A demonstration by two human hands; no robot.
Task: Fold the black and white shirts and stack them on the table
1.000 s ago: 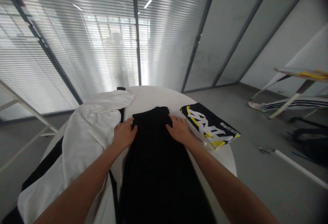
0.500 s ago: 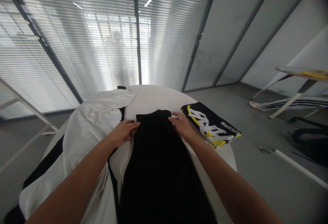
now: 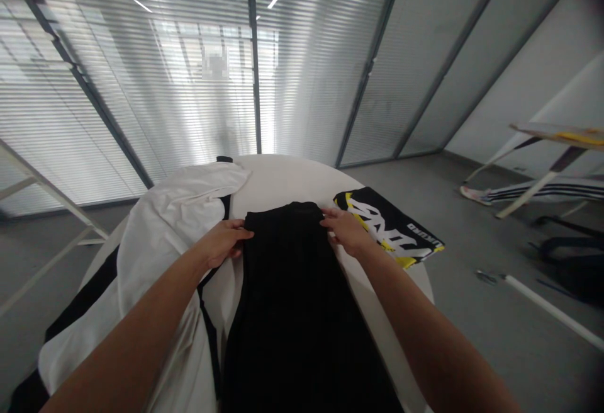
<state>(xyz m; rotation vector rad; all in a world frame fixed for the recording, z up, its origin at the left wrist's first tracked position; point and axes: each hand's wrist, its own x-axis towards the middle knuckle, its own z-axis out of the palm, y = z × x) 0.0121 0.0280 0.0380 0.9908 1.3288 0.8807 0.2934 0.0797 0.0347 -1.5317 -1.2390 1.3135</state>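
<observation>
A person stands at a round white desk (image 3: 287,180) w/ both bare hands out in front. The L hand (image 3: 219,243) is at the top left edge of a long black cloth (image 3: 302,312). Its fingers (image 3: 244,234) curl a bit and sit right on that edge. The R hand (image 3: 346,231) is at the top right corner of the cloth, and its fingers (image 3: 329,213) lie a bit spread on the black. Both hands are part open. I can't tell if they pinch the cloth or just rest on it.

The cloth lies flat down the middle of the desk and runs to the bottom of the view. Just left of it is a big white top w/ black stripes (image 3: 160,243), in soft folds. Just right of the R hand is a black and yellow packet (image 3: 387,227).

Tip: keep both hands level and press light, so the top edge stays straight and no bumps form.

On the gray floor (image 3: 476,350) at lower right lies a white rod (image 3: 552,311). Tall window blinds (image 3: 141,85) fill the upper left.
</observation>
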